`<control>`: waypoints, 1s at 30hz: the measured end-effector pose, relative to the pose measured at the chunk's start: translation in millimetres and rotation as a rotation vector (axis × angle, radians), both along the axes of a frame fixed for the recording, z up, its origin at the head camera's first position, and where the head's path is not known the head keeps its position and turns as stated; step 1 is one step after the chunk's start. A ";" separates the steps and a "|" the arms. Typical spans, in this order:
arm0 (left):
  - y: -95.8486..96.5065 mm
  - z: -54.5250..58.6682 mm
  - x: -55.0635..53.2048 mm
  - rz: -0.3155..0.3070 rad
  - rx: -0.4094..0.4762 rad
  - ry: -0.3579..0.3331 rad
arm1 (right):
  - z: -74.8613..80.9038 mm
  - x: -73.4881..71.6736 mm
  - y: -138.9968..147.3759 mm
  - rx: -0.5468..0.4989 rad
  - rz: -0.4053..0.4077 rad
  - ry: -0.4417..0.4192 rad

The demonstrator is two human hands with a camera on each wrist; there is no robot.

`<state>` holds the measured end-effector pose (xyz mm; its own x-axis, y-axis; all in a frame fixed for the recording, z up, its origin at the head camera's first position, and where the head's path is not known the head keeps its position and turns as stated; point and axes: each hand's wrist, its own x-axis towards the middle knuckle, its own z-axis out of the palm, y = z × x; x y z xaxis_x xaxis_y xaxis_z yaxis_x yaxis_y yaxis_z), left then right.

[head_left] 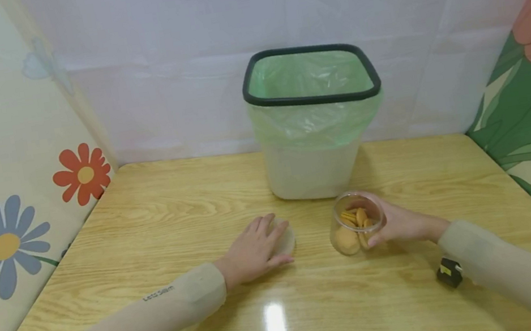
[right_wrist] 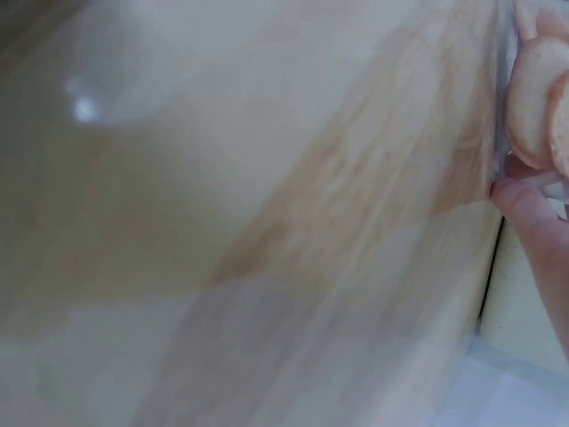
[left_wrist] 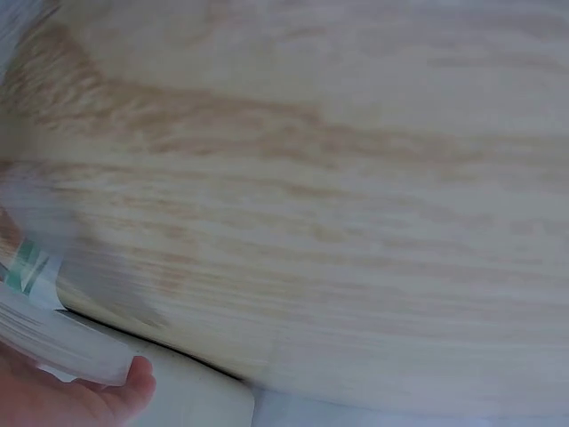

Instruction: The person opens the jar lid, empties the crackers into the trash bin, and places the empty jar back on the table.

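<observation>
In the head view my left hand spans a round translucent lid low over the table, fingers across its top and thumb at the near edge. The left wrist view catches that lid at the lower left, with a fingertip against its rim. My right hand grips a clear round jar from its right side. Several tan biscuits lie inside the jar, whose top is uncovered. Biscuits also show through the jar wall at the right wrist view's edge.
Behind the hands stands a white bin with a green liner folded over it and a black rim. The wood-grain table meets a pale cloth backdrop. A small black device is at the right wrist.
</observation>
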<state>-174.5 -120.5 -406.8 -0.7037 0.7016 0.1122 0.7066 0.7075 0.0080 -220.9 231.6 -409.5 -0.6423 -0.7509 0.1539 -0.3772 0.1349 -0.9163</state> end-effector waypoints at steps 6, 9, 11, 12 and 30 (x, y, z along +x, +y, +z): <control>0.1 -1.3 -1.4 0.006 -0.025 -0.007 | 0.4 0.4 -0.9 -0.010 0.007 0.008; 0.3 -2.0 -2.0 0.013 -0.029 -0.022 | 0.2 0.1 -1.1 -0.014 0.010 0.009; 0.5 -2.1 -2.3 0.020 -0.030 -0.043 | 0.2 -0.2 -1.2 -0.015 0.014 0.010; 0.6 -2.0 -2.4 0.025 -0.029 -0.054 | -0.1 -0.5 -1.1 -0.016 0.016 0.012; 0.4 0.1 -4.0 0.024 -0.043 -0.147 | 0.2 -0.3 -0.7 -0.002 0.004 0.017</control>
<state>-178.5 -120.0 -406.7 -0.7268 0.6865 -0.0225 0.6832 0.7259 0.0795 -221.2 230.9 -409.4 -0.6364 -0.7532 0.1665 -0.3932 0.1311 -0.9100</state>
